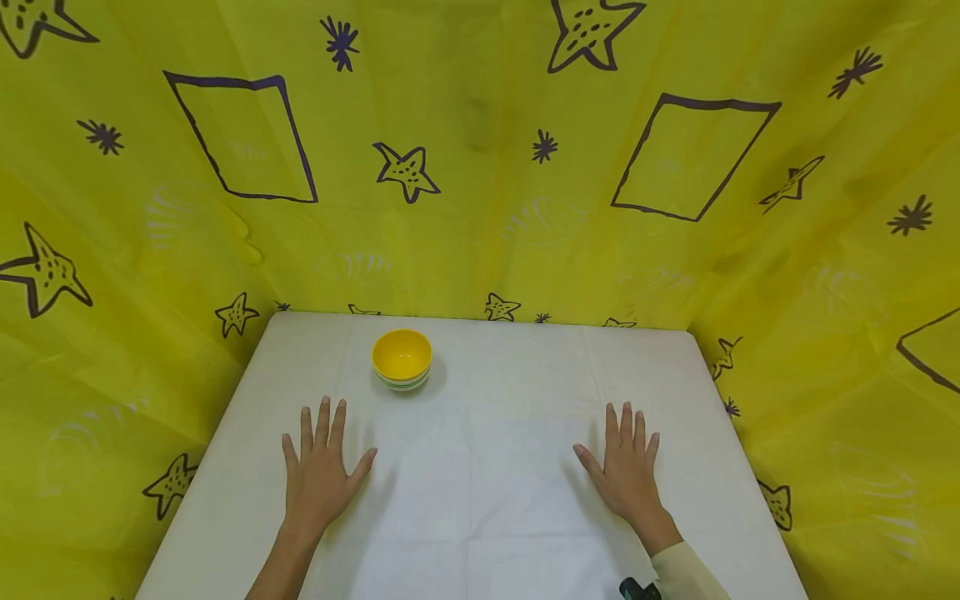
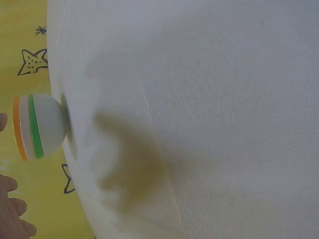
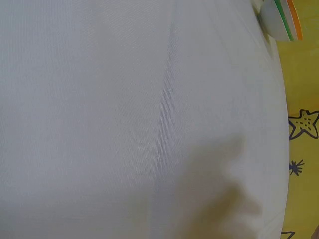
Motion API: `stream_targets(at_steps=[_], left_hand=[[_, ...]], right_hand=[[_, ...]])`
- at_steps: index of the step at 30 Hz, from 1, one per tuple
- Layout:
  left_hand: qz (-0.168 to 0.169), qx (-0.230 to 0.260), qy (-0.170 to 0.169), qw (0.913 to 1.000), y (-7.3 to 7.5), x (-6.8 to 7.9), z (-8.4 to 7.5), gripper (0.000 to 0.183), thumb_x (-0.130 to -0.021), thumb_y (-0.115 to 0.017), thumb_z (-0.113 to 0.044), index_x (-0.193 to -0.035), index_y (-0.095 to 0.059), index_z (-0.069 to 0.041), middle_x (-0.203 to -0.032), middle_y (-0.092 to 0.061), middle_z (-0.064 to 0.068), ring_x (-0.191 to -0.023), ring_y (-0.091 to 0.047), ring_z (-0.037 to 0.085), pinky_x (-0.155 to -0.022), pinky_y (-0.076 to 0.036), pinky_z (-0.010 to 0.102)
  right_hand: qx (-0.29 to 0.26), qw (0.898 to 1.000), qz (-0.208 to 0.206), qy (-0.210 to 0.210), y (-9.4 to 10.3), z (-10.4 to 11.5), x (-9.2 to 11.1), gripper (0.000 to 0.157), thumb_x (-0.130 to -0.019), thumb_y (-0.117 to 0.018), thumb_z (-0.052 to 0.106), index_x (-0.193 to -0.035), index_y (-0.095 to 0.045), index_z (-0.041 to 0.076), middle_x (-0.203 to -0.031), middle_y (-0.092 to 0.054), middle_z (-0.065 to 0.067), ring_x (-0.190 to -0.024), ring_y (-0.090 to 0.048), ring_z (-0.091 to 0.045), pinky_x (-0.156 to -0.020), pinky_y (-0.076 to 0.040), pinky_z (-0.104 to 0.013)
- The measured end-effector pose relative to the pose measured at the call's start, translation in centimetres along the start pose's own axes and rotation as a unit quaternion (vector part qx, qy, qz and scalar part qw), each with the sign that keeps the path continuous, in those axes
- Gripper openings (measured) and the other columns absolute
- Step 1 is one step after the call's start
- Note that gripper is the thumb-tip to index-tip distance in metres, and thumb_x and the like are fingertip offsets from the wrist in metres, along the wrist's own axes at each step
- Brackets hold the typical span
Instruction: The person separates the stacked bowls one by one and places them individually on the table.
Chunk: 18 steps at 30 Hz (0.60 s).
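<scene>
Currently both hands, left hand (image 1: 321, 471) and right hand (image 1: 626, 467), lie spread flat on the white cloth-covered worktop (image 1: 480, 500); the small yellow plastic bowl (image 1: 402, 359), probably light, rigid, rim-graspable, sits just beyond the left.

Upright yellow bowl (image 1: 402, 358), far-left tabletop

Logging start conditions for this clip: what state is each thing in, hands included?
Yellow bowl: upright on the table, nothing visible inside, untouched; white outside with orange and green stripes.
Left hand: flat on the table, palm down, fingers spread, holding nothing.
Right hand: flat on the table, palm down, holding nothing.
White tablecloth: spread over the table, faint fold creases.
</scene>
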<state>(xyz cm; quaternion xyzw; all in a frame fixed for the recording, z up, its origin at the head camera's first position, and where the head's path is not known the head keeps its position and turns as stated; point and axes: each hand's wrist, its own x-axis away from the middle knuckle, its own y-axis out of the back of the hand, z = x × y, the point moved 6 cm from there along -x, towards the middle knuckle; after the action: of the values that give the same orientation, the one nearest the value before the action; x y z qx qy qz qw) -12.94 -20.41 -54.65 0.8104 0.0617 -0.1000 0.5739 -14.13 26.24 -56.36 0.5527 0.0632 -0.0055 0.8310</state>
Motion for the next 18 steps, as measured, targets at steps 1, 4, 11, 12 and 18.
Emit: stream_targets(at_steps=[1, 4, 11, 12, 18], left_hand=[[-0.001, -0.001, 0.000, 1.0000, 0.1, 0.0, -0.1, 0.093, -0.094, -0.069, -0.051, -0.164, -0.031, -0.003, -0.169, -0.023, 0.026, -0.153, -0.017, 0.055, -0.112, -0.012, 0.084], [-0.003, -0.002, -0.001, 1.0000, 0.2, -0.1, -0.1, 0.092, -0.093, -0.069, -0.050, -0.163, -0.032, -0.002, -0.169, -0.024, 0.027, -0.153, -0.017, 0.055, -0.112, -0.014, 0.084], [-0.006, 0.006, -0.003, 1.0000, 0.2, -0.1, -0.2, 0.093, -0.092, -0.072, -0.049, -0.163, -0.033, -0.002, -0.167, -0.027, 0.029, -0.153, -0.018, 0.056, -0.111, -0.016, 0.084], [-0.007, 0.008, -0.004, 0.9999, 0.2, 0.0, -0.2, 0.093, -0.092, -0.072, -0.049, -0.163, -0.033, -0.002, -0.167, -0.027, 0.029, -0.153, -0.018, 0.056, -0.111, -0.017, 0.084], [-0.011, 0.028, -0.008, 0.9995, -0.4, 0.2, 0.0, 0.094, -0.090, -0.076, -0.045, -0.161, -0.035, 0.000, -0.164, -0.031, 0.031, -0.150, -0.023, 0.058, -0.109, -0.021, 0.085]], right_hand=[[0.000, 1.000, 0.000, 0.001, 0.0, 0.0, 0.0, 0.093, -0.104, -0.061, 0.049, -0.163, -0.017, -0.009, -0.167, -0.008, -0.039, -0.152, -0.004, -0.060, -0.115, 0.000, -0.081], [-0.004, 1.000, -0.001, 0.002, -0.1, -0.1, 0.0, 0.093, -0.104, -0.061, 0.049, -0.163, -0.017, -0.008, -0.167, -0.007, -0.039, -0.152, -0.004, -0.060, -0.116, 0.001, -0.080], [-0.015, 1.000, -0.018, 0.014, -0.3, 0.1, 0.0, 0.097, -0.100, -0.067, 0.050, -0.162, -0.020, -0.008, -0.166, -0.011, -0.039, -0.151, -0.009, -0.061, -0.117, -0.001, -0.079], [-0.017, 1.000, -0.018, 0.016, -0.3, 0.1, 0.0, 0.098, -0.099, -0.068, 0.050, -0.162, -0.020, -0.008, -0.166, -0.012, -0.039, -0.151, -0.009, -0.061, -0.117, -0.002, -0.079], [-0.026, 1.000, -0.001, 0.012, -1.0, 0.5, -0.1, 0.105, -0.095, -0.073, 0.051, -0.163, -0.018, -0.008, -0.167, -0.012, -0.038, -0.152, -0.008, -0.059, -0.117, -0.002, -0.079]])
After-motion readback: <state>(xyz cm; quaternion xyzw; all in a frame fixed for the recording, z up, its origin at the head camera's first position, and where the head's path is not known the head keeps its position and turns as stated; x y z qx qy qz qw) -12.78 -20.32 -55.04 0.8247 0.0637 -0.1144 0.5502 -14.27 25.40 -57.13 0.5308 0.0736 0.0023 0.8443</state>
